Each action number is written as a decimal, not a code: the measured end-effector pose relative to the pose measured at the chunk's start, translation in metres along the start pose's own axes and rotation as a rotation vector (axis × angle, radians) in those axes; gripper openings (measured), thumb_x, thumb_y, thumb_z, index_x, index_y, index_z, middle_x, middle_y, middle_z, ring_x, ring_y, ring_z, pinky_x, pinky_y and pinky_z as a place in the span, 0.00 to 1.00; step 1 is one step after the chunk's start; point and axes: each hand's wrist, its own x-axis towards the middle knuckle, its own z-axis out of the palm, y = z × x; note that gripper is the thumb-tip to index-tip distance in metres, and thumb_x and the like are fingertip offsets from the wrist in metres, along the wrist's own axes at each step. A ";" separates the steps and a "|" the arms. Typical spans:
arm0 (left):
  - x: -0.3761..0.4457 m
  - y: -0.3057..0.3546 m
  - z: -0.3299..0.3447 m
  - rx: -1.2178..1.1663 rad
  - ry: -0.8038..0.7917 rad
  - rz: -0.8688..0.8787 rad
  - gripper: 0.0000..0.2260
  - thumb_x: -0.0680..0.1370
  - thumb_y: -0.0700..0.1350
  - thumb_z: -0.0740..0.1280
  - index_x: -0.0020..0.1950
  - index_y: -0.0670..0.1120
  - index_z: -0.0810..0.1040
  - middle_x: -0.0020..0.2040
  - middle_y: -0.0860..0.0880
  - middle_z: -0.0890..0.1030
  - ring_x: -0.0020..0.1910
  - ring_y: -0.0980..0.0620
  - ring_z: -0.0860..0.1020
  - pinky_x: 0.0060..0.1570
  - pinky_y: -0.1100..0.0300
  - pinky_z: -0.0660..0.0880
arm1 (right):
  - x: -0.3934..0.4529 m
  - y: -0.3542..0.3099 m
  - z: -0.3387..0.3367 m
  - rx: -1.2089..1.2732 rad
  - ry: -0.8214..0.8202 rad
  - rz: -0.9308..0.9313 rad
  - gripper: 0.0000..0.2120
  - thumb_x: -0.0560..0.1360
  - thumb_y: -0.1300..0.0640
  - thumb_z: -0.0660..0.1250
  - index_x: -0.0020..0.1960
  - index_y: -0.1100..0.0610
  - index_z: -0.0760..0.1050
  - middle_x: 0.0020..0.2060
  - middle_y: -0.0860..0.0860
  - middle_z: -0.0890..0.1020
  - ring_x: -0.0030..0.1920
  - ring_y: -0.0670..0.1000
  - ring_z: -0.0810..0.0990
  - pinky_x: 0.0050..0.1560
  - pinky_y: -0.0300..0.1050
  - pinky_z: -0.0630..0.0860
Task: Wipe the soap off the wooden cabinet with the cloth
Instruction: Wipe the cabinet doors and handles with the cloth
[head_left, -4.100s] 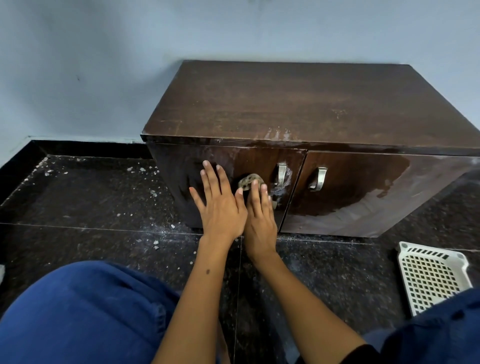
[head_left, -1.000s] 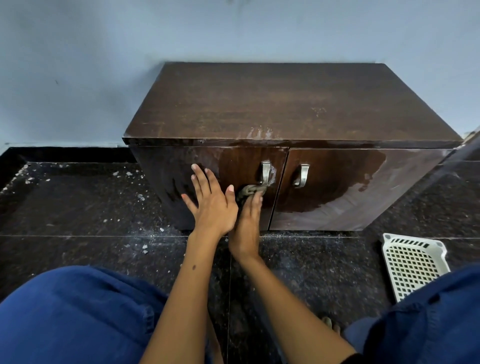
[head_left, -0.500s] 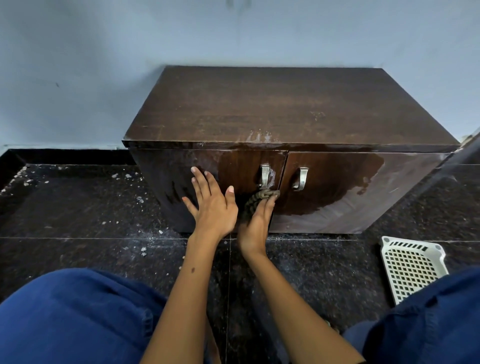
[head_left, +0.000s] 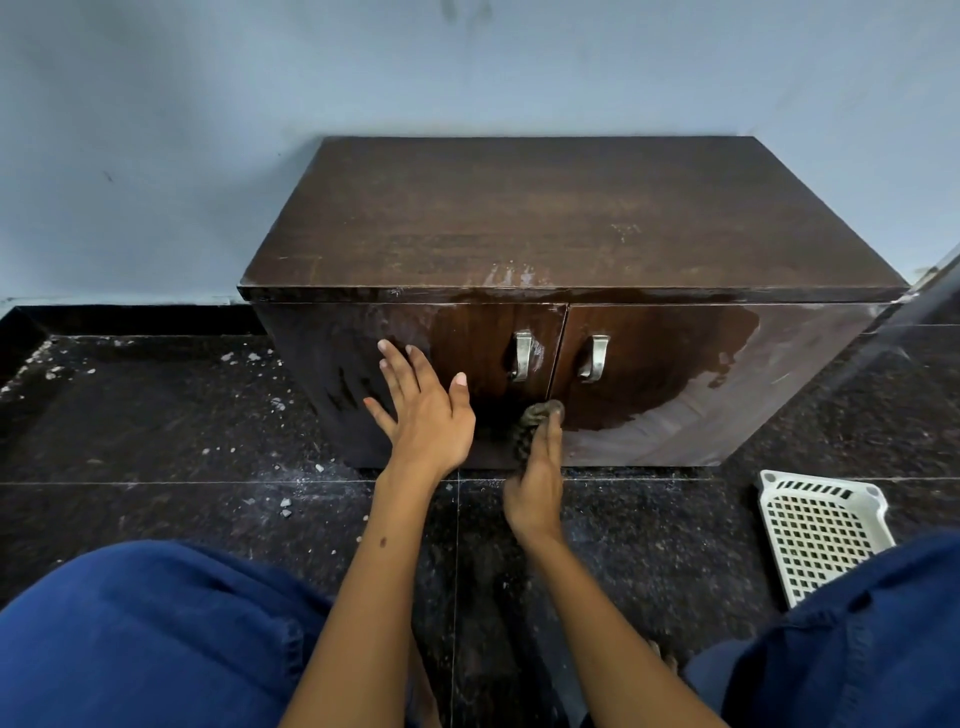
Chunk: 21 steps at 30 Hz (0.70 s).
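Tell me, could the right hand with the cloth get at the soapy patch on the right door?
Probably yes: the right hand presses the cloth beside that door's soapy patch, with nothing between.

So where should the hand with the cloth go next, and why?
Probably rightward: the right hand presses the cloth low near the gap between the doors, and the right door shows a pale soapy film across its lower right, while the left hand braces the cabinet.

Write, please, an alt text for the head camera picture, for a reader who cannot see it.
A person's right hand presses a cloth low on the front of a dark wooden cabinet, near the gap between its two doors, while the left hand rests flat on the left door. Whitish soap film covers part of the right door; a white basket lies on the floor.
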 end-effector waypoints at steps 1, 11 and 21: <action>-0.001 0.003 0.001 -0.029 -0.004 -0.015 0.29 0.83 0.54 0.47 0.77 0.42 0.37 0.73 0.45 0.27 0.74 0.49 0.32 0.69 0.43 0.32 | -0.005 -0.005 -0.001 0.096 0.061 0.050 0.39 0.72 0.78 0.57 0.77 0.63 0.44 0.75 0.45 0.41 0.76 0.48 0.46 0.69 0.25 0.43; -0.010 0.034 0.001 -0.903 0.118 -0.092 0.21 0.83 0.50 0.49 0.67 0.42 0.73 0.62 0.46 0.78 0.65 0.51 0.72 0.60 0.63 0.64 | 0.018 -0.046 -0.011 -0.078 0.308 -0.402 0.35 0.72 0.77 0.55 0.76 0.62 0.50 0.76 0.52 0.50 0.77 0.54 0.47 0.73 0.54 0.58; -0.007 0.031 0.003 -0.962 -0.100 -0.029 0.26 0.82 0.55 0.44 0.72 0.41 0.65 0.72 0.46 0.68 0.72 0.53 0.64 0.67 0.63 0.58 | 0.011 -0.046 -0.010 -0.191 0.239 -0.414 0.27 0.77 0.69 0.51 0.75 0.65 0.52 0.76 0.52 0.52 0.76 0.52 0.49 0.73 0.52 0.58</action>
